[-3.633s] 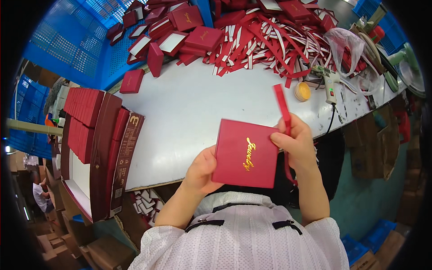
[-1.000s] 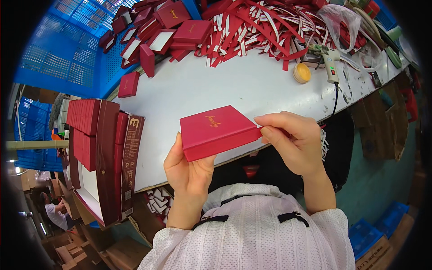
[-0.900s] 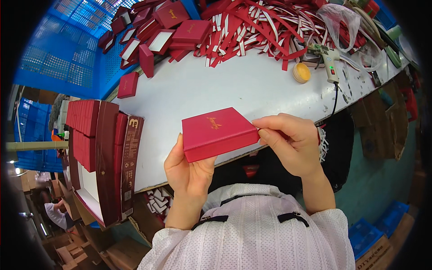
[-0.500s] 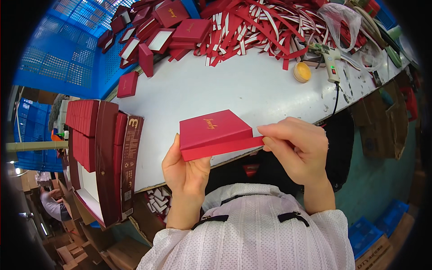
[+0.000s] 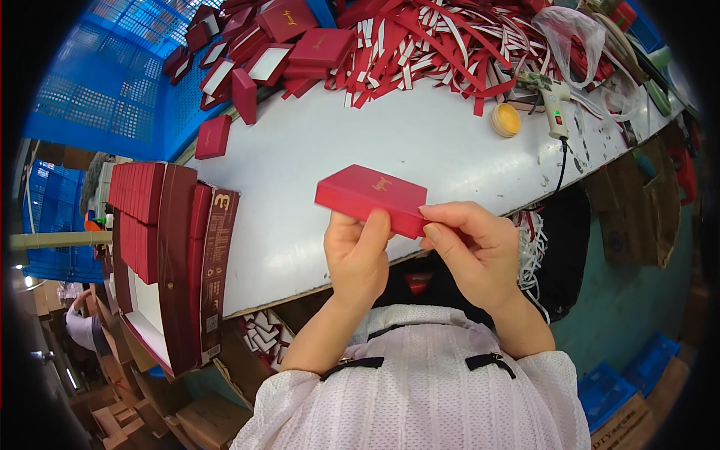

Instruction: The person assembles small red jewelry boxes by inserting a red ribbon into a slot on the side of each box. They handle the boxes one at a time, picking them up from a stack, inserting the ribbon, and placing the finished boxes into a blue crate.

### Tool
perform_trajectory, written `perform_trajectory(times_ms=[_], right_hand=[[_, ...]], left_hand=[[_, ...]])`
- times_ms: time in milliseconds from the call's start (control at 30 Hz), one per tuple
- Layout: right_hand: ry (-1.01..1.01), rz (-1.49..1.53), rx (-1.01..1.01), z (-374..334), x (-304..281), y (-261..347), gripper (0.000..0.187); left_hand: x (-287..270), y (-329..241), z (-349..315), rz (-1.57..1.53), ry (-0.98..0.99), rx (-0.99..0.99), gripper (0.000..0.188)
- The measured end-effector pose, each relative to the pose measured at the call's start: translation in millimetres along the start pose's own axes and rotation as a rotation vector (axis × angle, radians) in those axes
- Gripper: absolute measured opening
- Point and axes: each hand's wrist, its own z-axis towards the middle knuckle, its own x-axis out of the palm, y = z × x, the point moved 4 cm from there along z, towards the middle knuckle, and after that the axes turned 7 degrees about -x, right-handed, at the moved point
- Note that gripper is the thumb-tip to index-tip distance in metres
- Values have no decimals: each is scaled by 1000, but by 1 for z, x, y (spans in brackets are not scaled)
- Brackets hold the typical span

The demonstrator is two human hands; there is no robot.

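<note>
A flat red gift box (image 5: pixel 379 193) with gold lettering on its lid is held above the near edge of the table, slightly tilted. My left hand (image 5: pixel 360 251) grips it from the near left, thumb pressed on the front side and the other fingers underneath. At the box's near right corner my right hand (image 5: pixel 476 247) is closed in a pinch, thumb and index fingertip against the side. I cannot make out a separate red strip on the box's side from here.
Red-and-white strips (image 5: pixel 420 52) and red boxes (image 5: pixel 322 49) heap at the back. A glue gun (image 5: pixel 553 109) and a yellow-topped round tub (image 5: pixel 505 120) lie at the right. At left stands a carton (image 5: pixel 180 270) of red boxes. A co-worker (image 5: pixel 82 326) is far left.
The box has turned and shifted right. The red strip that stretched from its front side to my right hand no longer shows extended. My left thumb now lies on the front side.
</note>
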Motion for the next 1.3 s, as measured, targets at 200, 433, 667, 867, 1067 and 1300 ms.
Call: perform_trajectory(times_ms=[200,433,667,867,1067,1300], right_hand=[[-72,28,-59,-5,0,6,17],[-23,0,37,2,-2,-3,16],[106,-306,102,10,-36,-2,11],[66,-202,51,12,-34,-8,18],[81,-196,73,8,-32,-9,19],[78,-286,-26,-3,-10,-2,15]], left_hand=[[8,-1,11,58,-38,-21,16],[10,-3,11,-55,-19,-129,19],[-4,-18,13,-490,68,-186,23],[-5,-16,5,-807,63,-308,24],[-3,-11,-1,-913,74,-438,30],[-6,16,2,138,-86,9,32]])
